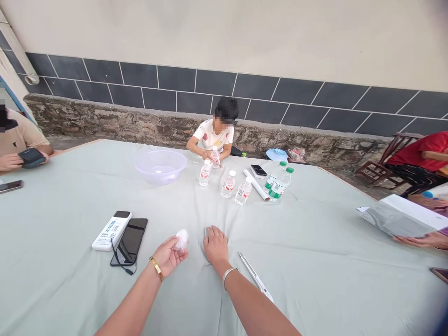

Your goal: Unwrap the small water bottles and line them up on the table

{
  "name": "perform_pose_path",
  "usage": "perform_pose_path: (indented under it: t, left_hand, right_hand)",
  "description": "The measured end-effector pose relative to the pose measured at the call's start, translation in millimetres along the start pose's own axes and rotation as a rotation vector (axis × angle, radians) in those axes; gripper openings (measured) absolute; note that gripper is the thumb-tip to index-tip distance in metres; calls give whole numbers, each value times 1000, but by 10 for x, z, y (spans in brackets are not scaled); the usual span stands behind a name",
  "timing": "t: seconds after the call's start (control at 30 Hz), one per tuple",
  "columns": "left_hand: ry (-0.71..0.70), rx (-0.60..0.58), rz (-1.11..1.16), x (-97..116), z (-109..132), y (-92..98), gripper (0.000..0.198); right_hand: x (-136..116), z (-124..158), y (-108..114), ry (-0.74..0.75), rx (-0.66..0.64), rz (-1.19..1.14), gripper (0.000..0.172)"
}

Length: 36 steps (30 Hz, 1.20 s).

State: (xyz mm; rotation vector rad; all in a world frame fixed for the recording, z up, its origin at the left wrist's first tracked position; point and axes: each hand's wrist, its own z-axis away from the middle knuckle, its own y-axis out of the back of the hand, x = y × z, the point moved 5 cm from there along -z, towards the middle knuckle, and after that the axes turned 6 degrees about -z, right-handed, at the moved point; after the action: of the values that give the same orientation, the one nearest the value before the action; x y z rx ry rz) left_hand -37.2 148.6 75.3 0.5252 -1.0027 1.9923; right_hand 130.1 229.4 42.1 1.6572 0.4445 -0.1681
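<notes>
"Two bare hands logged. Left hand [168,257]: what does it have?"

"One rounded lump of white, semi-clear material [181,240], possibly crumpled plastic film; composition not confirmed. Grasped lightly, thumb on the near side, fingers curled beneath. Palm faces partly upward, presumably so the lump is cradled rather than squeezed."

"And the right hand [216,246]?"

"Palm down on the surface [297,280], which is covered in pale grey-green cloth. Fingers close together, slightly bent. Cannot tell whether anything lies under them. Pose would fit bracing or pressing the cloth flat; judgement only."

"Position of the lump relative to both?"

"At the left fingertips, on the side facing the right hand. Apart from the right hand, a strip of cloth between."

"Neighbouring items?"

"One white rectangular slab with blue lettering [108,235] and one black glass-faced phone [136,235], left of the left hand. One long, slim silver-white implement [255,276], type unclear, right of the right hand. All laid flat, likely so they stay put."

"Farther out?"

"Three small clear plastic bottles with white caps [228,185], upright on their bases, probably for stability. A similar fourth bottle [215,158] is touched by a person [208,133] opposite. One pale purple translucent plastic basin [150,175] stands mouth up, left of the bottles."
</notes>
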Motion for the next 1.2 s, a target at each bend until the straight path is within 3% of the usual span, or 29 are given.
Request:
perform_pose_path:
  t: [0.1, 0.33, 0.43, 0.53, 0.67, 0.7, 0.8, 0.87, 0.93, 1.0, 1.13, 1.2]
  left_hand:
    - [-19, 7, -71, 507, -271, -149, 11]
    - [-318, 136, -101, 2185, -1052, -507, 30]
    - [-397, 165, -170, 2493, -1282, -546, 33]
    - [-419, 187, -290, 2289, -1425, -499, 30]
    - [-420, 219, -530, 1512, -1364, -313, 10]
    - [-419, 232, -601, 1285, -1284, -237, 4]
    - [-450, 190, -850, 636, -911, 26, 12]
    - [-664, 67, -1410, 291, -595, 116, 11]
    - [-804, 55, -1734, 34, -344, 276, 19]
    - [-955, 29, -1889, -112, -183, 382, 23]
    - [-1162, 30, -1989, -177, -106, 412, 23]
    - [-1222, 46, -2016, -168, -113, 376, 24]
  right_hand:
    - [4, 10, 0, -1, -5, -17, 42]
    - [45, 33, -9, -9, -4, -47, 43]
    - [70, 39, -17, -12, -6, -50, 43]
    - [72, 23, -32, -9, -17, -62, 44]
    - [39, -9, -65, 9, -60, -90, 45]
    - [35, -16, -68, 12, -73, -97, 45]
    - [45, -90, -52, 37, -117, -138, 45]
    - [67, -251, -23, 64, -135, -206, 42]
    - [103, -553, 6, 62, -118, -299, 40]
    - [158, -990, 11, -8, -60, -390, 41]
    - [248, -1995, -110, -283, 79, -571, 60]
    - [225, -2439, -188, -325, 158, -656, 75]
